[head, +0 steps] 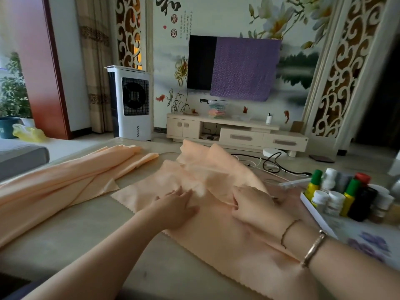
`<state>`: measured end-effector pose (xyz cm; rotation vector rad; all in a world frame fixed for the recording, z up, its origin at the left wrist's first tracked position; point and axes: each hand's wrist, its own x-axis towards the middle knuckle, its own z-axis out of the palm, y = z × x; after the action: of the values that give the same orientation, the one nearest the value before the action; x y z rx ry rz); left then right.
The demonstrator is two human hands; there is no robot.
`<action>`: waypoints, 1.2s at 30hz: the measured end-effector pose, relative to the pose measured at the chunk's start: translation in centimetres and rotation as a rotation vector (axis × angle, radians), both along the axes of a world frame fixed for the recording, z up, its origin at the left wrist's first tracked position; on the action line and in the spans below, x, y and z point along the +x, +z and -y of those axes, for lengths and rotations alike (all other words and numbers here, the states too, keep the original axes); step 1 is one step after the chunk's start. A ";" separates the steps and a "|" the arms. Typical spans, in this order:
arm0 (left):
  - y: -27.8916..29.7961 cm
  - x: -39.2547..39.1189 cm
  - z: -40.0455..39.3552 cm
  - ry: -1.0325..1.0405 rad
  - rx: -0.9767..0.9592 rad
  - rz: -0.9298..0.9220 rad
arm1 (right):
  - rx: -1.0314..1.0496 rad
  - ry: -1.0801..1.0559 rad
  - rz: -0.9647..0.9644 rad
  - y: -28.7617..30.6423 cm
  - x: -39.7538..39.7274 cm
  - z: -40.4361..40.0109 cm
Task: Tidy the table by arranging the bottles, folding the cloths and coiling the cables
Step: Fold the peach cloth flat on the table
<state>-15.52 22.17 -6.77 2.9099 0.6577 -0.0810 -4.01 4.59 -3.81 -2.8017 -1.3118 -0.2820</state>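
1. Cloth [216, 230], peach, zigzag-cut edge — lies across the middle of the table [65, 241], running from the near right corner toward the far side, its far end rumpled into soft peaks.
2. My left hand [176, 207]: flat on the cloth, fingers straight and pressing, gripping nothing.
3. My right hand [252, 205]: knuckles up on the cloth just right of the left hand; fingers curled under and seemingly pinching a ridge of fabric, though the pinch itself is hidden.
4. Second cloth [71, 176], same colour, long and loosely bunched, on the left side of the table, well apart from both hands, not yet folded.
5. Step in hand, as I judge it: smoothing and folding the middle cloth. To do it well I should hold the flat part with my left palm, draw the crease straight with my right, and match the zigzag edges before pressing down.
6. Bottles [344, 193] — standing together in a white tray [313, 210] at the right, near my right wrist.
7. Cables [272, 163], black and white, loose at the far right beyond the cloth, uncoiled.
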 end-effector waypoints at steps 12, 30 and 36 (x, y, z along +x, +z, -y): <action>1.8 -1.1 2.4 0.074 0.354 0.068 | 1.239 -0.334 -1.072 2.7 6.0 2.3; 4.4 -4.2 3.0 0.153 0.398 0.142 | 0.165 0.169 -0.071 1.9 1.2 2.3; 2.7 -2.3 0.7 0.087 0.098 0.289 | 0.247 0.057 -0.004 1.7 1.6 -0.1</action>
<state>-17.82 21.48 -4.02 2.8946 0.7521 0.3850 -2.37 4.73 -2.08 -2.5555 -1.2578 -0.4059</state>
